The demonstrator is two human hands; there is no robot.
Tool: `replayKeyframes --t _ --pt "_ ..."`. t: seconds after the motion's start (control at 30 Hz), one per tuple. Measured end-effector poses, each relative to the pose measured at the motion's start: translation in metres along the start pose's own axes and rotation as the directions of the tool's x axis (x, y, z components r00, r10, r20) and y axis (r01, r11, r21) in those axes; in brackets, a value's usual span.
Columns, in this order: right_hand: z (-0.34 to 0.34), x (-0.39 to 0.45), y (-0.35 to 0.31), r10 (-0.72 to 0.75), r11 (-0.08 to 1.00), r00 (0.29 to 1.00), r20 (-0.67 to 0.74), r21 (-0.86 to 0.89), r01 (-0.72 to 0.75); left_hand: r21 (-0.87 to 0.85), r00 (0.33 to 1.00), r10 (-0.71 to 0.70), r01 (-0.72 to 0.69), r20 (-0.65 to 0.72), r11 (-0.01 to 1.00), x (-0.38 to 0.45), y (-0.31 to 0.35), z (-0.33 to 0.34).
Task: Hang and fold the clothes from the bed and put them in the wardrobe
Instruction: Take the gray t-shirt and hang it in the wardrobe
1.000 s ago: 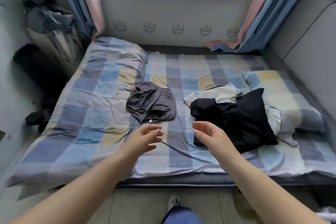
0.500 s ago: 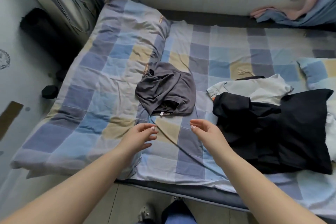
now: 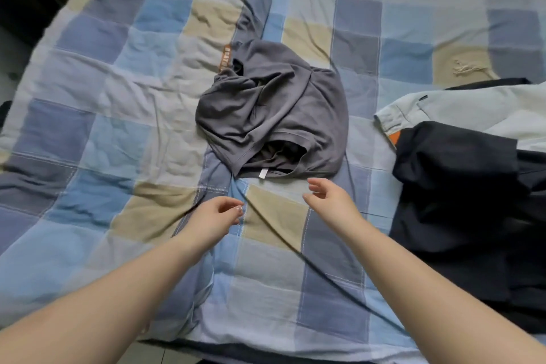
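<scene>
I have both hands out over the bed [image 3: 118,133], neither one holding anything. My left hand [image 3: 211,220] hovers just short of the grey T-shirt [image 3: 274,115], its fingers [image 3: 233,205] loosely curled inward with the thumb near them, gripping nothing. My right hand [image 3: 329,201] is a little closer to the shirt, palm turned inward, fingers [image 3: 316,183] relaxed and slightly spread, their tips just beside the shirt's near hem but apart from it.

The grey T-shirt lies crumpled in the middle of the bed on the checked quilt [image 3: 165,18], with its neck opening turned toward me. A small white tag [image 3: 262,173] shows at the collar; I cannot read anything on it. An orange label [image 3: 225,57] is stitched at the quilt's edge just beyond the shirt's far left corner, with pale lettering too blurred to make out.

To my right, well apart from the grey shirt, a black garment [image 3: 461,186] is heaped over a pale light-coloured shirt [image 3: 461,106], with a small orange patch [image 3: 395,137] showing where the two meet. Between my hands and around the grey shirt on its left and near sides there is bare quilt. The near edge of the bed runs under my forearms, and a dark gap runs along the bed's far left side.
</scene>
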State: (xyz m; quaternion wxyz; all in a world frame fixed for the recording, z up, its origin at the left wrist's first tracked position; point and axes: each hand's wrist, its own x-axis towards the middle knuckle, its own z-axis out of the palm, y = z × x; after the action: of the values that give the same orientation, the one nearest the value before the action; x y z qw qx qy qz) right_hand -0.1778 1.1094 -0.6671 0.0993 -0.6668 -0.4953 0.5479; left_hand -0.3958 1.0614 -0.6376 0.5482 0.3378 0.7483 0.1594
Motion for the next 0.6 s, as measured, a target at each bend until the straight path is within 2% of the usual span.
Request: replayKeyframes --t 0.1,0.2,0.27,0.37,0.43,0.53,0.6 --pt "0.027 0.051 0.020 -0.059 0.975 0.998 0.007 -0.214 0.059 0.243 0.997 0.078 -0.074 -0.005 0.967 0.051 -0.028 0.008" --pt "0.050 0.091 0.040 -0.151 0.885 0.987 0.056 -0.437 0.161 0.495 0.971 0.238 -0.206 -0.002 0.844 0.102 -0.048 0.016" --pt "0.058 0.107 0.050 -0.209 0.773 0.972 0.109 -0.590 0.232 0.613 0.937 0.348 -0.272 -0.005 0.742 0.128 -0.051 0.018" --pt "0.066 0.127 0.067 -0.283 0.616 0.950 0.130 -0.734 0.284 0.828 0.883 0.467 -0.300 0.053 0.474 0.164 -0.060 0.018" --pt "0.067 0.135 0.073 -0.312 0.555 0.945 0.097 -0.789 0.264 0.926 0.883 0.455 -0.258 0.111 0.276 0.184 -0.062 0.014" --pt "0.066 0.140 0.074 -0.339 0.486 0.939 0.063 -0.842 0.232 0.972 0.888 0.421 -0.227 0.183 0.055 0.203 -0.057 0.010" --pt "0.065 0.135 0.073 -0.325 0.451 0.943 0.076 -0.864 0.225 0.967 0.864 0.444 -0.254 0.236 -0.019 0.207 -0.051 0.007"
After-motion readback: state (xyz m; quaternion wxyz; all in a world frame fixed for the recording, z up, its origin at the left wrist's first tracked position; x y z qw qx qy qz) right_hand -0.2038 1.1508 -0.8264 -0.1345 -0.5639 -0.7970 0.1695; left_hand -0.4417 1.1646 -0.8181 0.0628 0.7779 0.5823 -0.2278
